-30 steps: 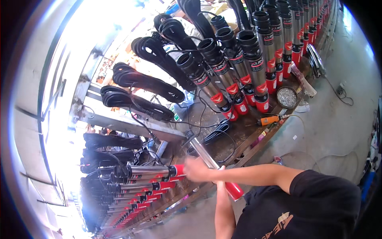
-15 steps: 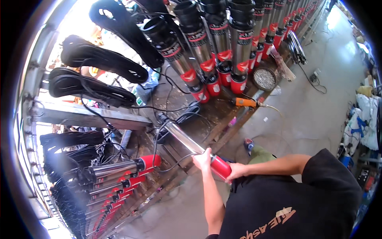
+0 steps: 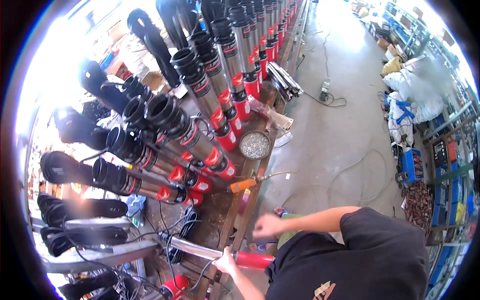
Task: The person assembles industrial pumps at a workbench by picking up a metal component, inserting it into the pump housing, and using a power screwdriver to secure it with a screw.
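Observation:
A long polished steel pump tube [image 3: 192, 248] with a red end [image 3: 254, 260] lies tilted across the bench edge, its red end close to my body. My left hand [image 3: 227, 262] is closed round the steel part near the red end. A black cable runs from the far end of the tube to a coiled black cable [image 3: 187, 225] on the bench. My right hand [image 3: 268, 225] is off the tube, in the air just beyond the bench edge. Its fingers are smeared, and I see nothing in it. The nearest thing to it is an orange air tool [image 3: 243, 185] with a hose.
Several upright pumps [image 3: 200, 87] with black tops and red bases line the wooden bench. A round bowl of small metal pieces [image 3: 255, 145] and a bundle of metal strips [image 3: 284, 82] sit by its edge. Blue bins [image 3: 411, 166] stand across the aisle on the right.
My right hand has let go of the tube's red end and moved up and left toward the bench edge. My left hand still grips the tube. The view has swung to the right.

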